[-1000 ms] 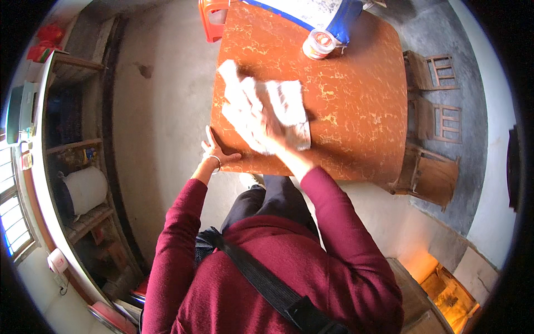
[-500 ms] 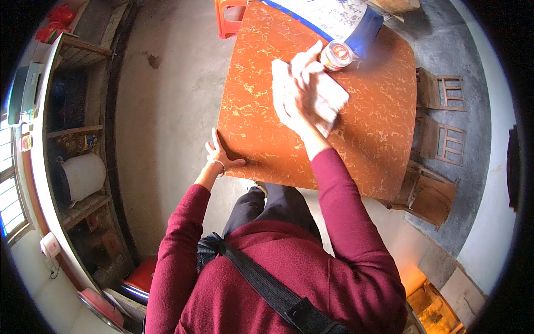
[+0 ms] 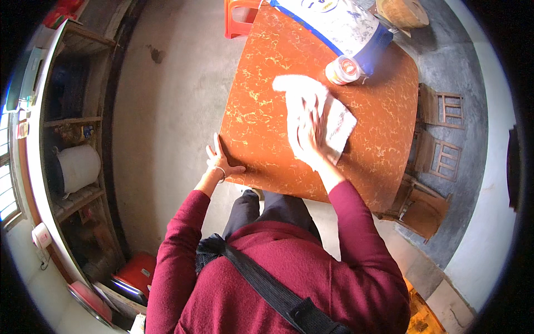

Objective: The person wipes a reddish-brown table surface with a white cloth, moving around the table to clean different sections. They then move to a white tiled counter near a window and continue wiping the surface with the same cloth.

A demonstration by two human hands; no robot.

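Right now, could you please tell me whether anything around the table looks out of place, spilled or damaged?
A dark, irregular patch left of the brown marbled table looks odd against the pale floor; stain or damage, I cannot tell. No spill shows around the white cloth under the right hand.

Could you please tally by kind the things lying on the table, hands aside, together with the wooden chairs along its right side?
Cloth: 1
Tub: 1
Bag: 1
Wooden chairs: 3
Total: 6
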